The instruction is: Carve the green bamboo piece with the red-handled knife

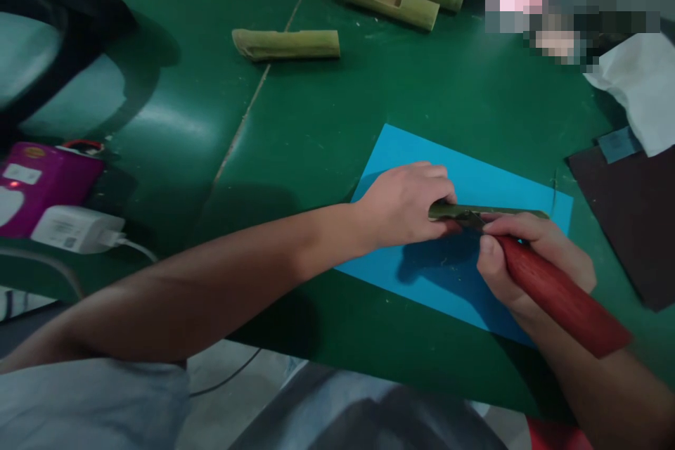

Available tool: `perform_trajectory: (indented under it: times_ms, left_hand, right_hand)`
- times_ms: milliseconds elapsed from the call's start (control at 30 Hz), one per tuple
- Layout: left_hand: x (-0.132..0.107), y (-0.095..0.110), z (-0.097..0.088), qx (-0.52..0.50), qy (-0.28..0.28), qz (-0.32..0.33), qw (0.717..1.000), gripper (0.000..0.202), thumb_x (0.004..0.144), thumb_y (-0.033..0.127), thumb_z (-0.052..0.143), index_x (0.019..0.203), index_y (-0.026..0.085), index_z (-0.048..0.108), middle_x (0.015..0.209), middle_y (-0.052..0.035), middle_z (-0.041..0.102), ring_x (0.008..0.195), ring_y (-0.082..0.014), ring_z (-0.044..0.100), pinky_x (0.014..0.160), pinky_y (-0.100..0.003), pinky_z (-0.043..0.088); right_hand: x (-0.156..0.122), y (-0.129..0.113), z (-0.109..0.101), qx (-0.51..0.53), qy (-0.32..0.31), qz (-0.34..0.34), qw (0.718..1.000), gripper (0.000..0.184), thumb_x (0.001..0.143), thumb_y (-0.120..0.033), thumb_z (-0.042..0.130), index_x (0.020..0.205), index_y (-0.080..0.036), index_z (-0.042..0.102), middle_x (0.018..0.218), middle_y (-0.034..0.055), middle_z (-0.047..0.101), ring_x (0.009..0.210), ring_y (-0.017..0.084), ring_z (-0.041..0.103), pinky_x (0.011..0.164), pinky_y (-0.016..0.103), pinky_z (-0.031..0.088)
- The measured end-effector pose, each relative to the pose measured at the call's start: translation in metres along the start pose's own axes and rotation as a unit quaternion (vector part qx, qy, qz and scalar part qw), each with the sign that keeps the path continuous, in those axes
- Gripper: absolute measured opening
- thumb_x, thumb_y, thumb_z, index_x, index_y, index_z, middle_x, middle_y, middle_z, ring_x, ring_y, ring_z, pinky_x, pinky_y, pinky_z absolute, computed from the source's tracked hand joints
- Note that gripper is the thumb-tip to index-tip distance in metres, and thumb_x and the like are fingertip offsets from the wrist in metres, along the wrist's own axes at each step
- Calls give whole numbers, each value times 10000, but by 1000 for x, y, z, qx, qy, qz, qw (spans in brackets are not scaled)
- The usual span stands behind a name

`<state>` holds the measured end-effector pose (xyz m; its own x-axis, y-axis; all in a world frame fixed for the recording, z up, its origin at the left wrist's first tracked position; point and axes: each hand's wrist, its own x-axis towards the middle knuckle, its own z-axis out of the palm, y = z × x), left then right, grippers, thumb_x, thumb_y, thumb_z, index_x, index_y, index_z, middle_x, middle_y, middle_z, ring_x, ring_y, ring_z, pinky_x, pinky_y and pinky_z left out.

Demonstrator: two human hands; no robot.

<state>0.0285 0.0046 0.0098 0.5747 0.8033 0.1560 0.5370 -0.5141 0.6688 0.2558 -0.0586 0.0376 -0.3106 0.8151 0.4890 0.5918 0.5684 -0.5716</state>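
My left hand (408, 200) is closed around one end of a narrow green bamboo piece (506, 211), held above a blue sheet (416, 148). In my right hand (548, 246) is a carving knife (559, 292) with a thick red handle slanting down to the right. Its dark blade meets the bamboo close to my left fingers. The exact shape of the blade tip cannot be made out. Small shavings lie on the blue sheet below.
A cut bamboo tube (295, 46) lies ahead on the green table (211, 84). More notched tubes (390, 1) sit at the back. At left are a purple power block (53, 176) with a white charger (76, 228). A dark board (627, 218) and white paper (643, 91) lie at right.
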Motion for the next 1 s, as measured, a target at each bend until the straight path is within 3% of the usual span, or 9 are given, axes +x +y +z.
perform_trajectory:
  times_ms: [200,533,833,1000]
  left_hand:
    - [-2,0,-1,1,3,12,1000,181,933,330,890,972,169,817,951,-42,760,914,-208,691,758,-348,467]
    - [-1,0,-1,1,-7,7,1000,187,962,363,852,990,187,796,986,-34,762,931,-187,685,784,-330,475]
    - [2,-1,1,8,-11,18,1000,156,1003,348,794,1001,193,805,973,-40,758,955,-200,685,797,-336,480]
    - [3,-2,0,-2,-24,23,999,146,991,329,811,998,183,813,956,-43,744,940,-198,675,816,-334,493]
  right_hand:
    - [-1,3,3,27,12,-24,999,338,929,-194,806,1207,-385,783,968,20,850,812,287,824,745,473,709]
    - [0,4,4,-17,19,-91,995,248,941,-153,820,1160,-259,768,933,30,842,856,242,856,816,368,727]
    - [1,4,11,-38,43,-105,993,196,965,-159,772,1116,-281,745,907,14,838,815,238,842,792,389,730]
    - [3,4,12,-28,26,-65,997,170,986,-176,763,1100,-301,737,893,16,831,799,236,830,777,394,716]
